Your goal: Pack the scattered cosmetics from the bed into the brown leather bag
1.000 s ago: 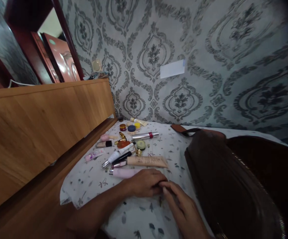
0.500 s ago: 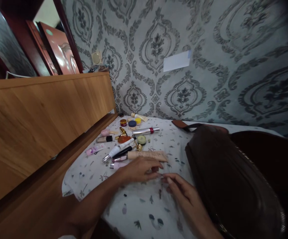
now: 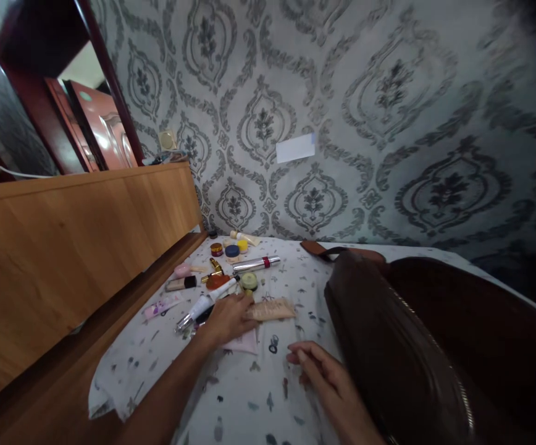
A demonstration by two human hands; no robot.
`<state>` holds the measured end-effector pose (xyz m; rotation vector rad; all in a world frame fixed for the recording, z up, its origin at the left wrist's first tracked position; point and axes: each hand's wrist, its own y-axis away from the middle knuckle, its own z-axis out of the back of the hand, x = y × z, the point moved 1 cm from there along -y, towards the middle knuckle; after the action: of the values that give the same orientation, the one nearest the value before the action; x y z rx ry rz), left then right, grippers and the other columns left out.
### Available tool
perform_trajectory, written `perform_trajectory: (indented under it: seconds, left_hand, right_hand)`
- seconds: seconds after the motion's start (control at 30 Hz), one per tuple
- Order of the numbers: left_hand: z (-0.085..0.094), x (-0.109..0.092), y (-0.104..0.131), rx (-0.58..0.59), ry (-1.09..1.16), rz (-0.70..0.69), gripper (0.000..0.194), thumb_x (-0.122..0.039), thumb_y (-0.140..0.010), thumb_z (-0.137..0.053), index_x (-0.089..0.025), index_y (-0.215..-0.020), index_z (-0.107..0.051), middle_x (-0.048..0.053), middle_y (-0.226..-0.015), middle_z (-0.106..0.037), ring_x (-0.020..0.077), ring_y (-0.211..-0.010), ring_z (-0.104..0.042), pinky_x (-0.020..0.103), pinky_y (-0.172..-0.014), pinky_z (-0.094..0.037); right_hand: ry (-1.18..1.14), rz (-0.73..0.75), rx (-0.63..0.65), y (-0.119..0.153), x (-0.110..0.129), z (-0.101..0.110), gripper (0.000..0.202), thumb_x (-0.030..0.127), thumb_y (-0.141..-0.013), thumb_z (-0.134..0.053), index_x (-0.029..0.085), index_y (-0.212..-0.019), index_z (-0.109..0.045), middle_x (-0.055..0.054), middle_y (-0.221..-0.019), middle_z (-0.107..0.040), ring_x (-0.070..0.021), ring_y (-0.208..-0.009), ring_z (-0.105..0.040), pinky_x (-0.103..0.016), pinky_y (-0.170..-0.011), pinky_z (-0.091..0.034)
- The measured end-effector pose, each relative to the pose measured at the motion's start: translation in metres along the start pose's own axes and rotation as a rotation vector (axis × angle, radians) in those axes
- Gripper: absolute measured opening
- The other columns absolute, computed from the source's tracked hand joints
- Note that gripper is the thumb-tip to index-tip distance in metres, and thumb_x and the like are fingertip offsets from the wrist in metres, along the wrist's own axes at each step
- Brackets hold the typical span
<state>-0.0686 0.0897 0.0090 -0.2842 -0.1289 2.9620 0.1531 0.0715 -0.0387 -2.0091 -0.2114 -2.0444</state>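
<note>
My left hand (image 3: 231, 318) lies over the cosmetics, fingers bent down at the cap end of a beige tube (image 3: 272, 309); its fingertips are partly hidden, so its grip is unclear. Beneath the wrist a pale pink tube (image 3: 244, 342) sticks out. My right hand (image 3: 321, 371) hovers over the white patterned sheet, thumb and forefinger close together; whether something small is between them cannot be made out. Around the left hand lie a white tube (image 3: 198, 309), a green-lidded jar (image 3: 249, 282), an orange item (image 3: 217, 282) and a silver tube with a red band (image 3: 256, 264).
A large dark brown bag (image 3: 388, 340) stands at the right with its strap (image 3: 317, 248) toward the wall. Along the left runs a wooden panel (image 3: 83, 235). Farther back are a blue-lidded jar (image 3: 232, 251), a yellow-lidded jar (image 3: 242, 245) and a cream tube (image 3: 247, 238).
My left hand has moved away from my right hand, up and left onto the cosmetics. The fingertips were nearly touching before. The view has shifted, with the bag and items now farther left.
</note>
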Motion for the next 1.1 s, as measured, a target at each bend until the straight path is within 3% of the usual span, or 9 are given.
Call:
perform_trajectory:
  seconds: [0.37,0.5,0.63,0.8,1.1]
  left_hand:
    - [0.006,-0.002,0.001,0.011,-0.003,0.057,0.031,-0.043,-0.086,-0.058,-0.022,-0.109,-0.061,0.008,-0.108,-0.071,0.0295,-0.101,-0.066,0.036,-0.081,-0.048]
    - [0.006,-0.002,0.001,0.015,-0.052,0.039,0.028,-0.041,-0.086,-0.058,-0.022,-0.107,-0.061,0.009,-0.108,-0.070,0.0292,-0.102,-0.065,0.035,-0.082,-0.048]
    - [0.005,-0.001,0.000,0.017,-0.091,0.020,0.029,-0.043,-0.088,-0.057,-0.020,-0.106,-0.062,0.011,-0.106,-0.070,0.0303,-0.102,-0.064,0.037,-0.082,-0.048]
    - [0.004,-0.001,0.000,0.004,-0.068,0.023,0.032,-0.047,-0.089,-0.057,-0.020,-0.106,-0.062,0.010,-0.106,-0.070,0.0293,-0.100,-0.064,0.036,-0.081,-0.047]
    - [0.000,0.004,-0.002,-0.036,-0.047,0.028,0.036,-0.053,-0.093,-0.052,-0.020,-0.104,-0.063,0.010,-0.104,-0.070,0.0291,-0.101,-0.064,0.036,-0.083,-0.047]
  right_hand:
    - [0.018,0.001,0.043,-0.004,-0.019,0.001,0.043,0.061,-0.082,-0.058,0.020,-0.090,-0.071,-0.007,-0.080,-0.074,-0.0222,-0.068,-0.066,-0.035,-0.067,-0.055]
    - [0.014,0.014,0.001,-0.002,-0.017,-0.001,0.045,0.062,-0.083,-0.055,0.021,-0.090,-0.071,-0.006,-0.078,-0.072,-0.0211,-0.067,-0.065,-0.033,-0.064,-0.054]
    - [0.026,-0.003,0.044,-0.002,-0.015,0.000,0.046,0.065,-0.081,-0.057,0.021,-0.090,-0.071,-0.006,-0.079,-0.073,-0.0215,-0.067,-0.066,-0.033,-0.064,-0.055]
    - [0.021,-0.025,0.052,-0.003,-0.018,0.003,0.047,0.064,-0.081,-0.058,0.020,-0.094,-0.071,-0.009,-0.084,-0.074,-0.0231,-0.074,-0.068,-0.034,-0.068,-0.055]
    - [0.015,-0.024,0.040,-0.002,-0.012,0.003,0.042,0.060,-0.081,-0.059,0.021,-0.091,-0.072,-0.008,-0.081,-0.075,-0.0226,-0.068,-0.065,-0.034,-0.065,-0.054]
